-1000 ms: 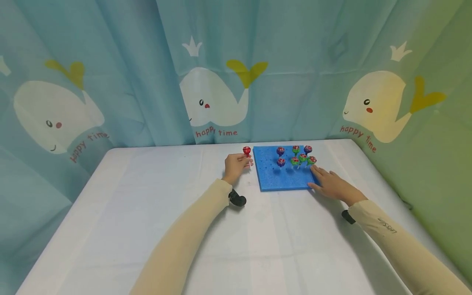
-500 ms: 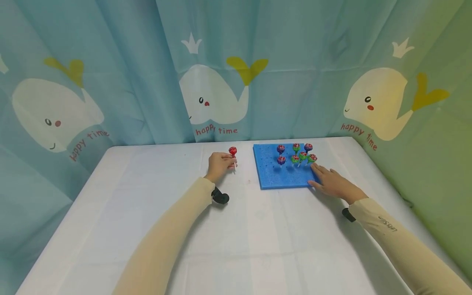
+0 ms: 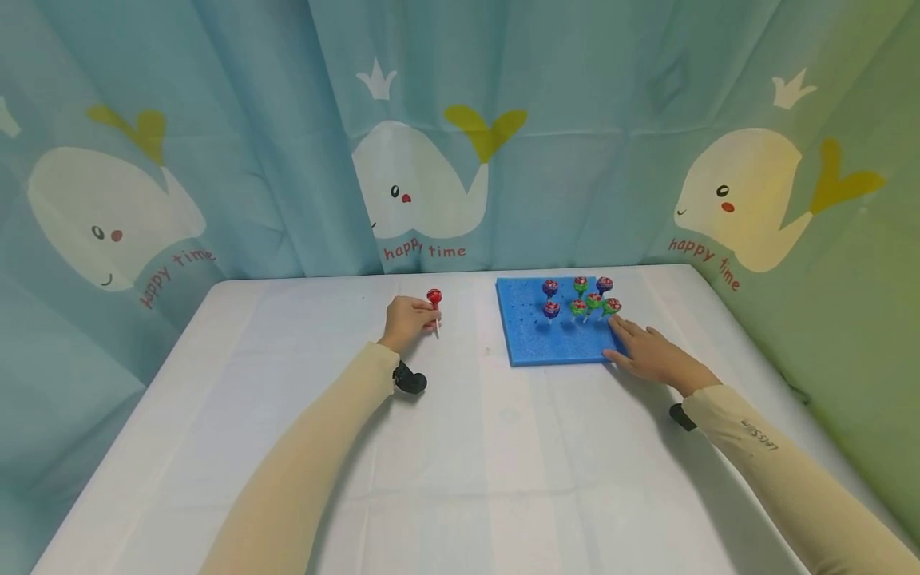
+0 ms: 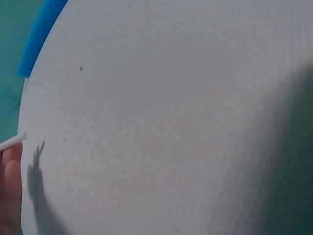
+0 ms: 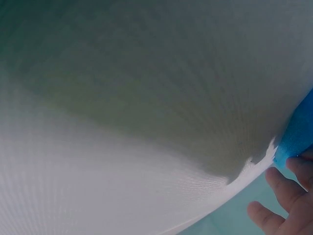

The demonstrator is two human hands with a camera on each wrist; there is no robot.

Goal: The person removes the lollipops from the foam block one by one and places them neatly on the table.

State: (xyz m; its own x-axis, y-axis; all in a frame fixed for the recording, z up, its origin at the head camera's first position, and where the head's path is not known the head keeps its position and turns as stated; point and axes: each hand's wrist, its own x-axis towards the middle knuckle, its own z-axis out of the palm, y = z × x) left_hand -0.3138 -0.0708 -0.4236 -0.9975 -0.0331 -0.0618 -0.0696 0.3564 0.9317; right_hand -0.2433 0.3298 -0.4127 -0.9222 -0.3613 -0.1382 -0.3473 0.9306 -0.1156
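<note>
A red lollipop (image 3: 434,298) on a white stick stands upright, head up, well to the left of the blue foam board (image 3: 535,345). That flat, hole-dotted board lies on the table, with seven purple and green lollipops (image 3: 580,299) standing upright in its far right part

Bare table (image 3: 503,447) lies open from 6 to 9 o'clock; foam (image 3: 532,339) with lollipops (image 3: 584,302) blocks 1 o'clock.

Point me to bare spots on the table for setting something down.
Free: the white table near side between the two sleeves, and its left half beyond the left hand. Blue foam board: left part bare. Crowded: its far right corner, with lollipops and the right hand.
</note>
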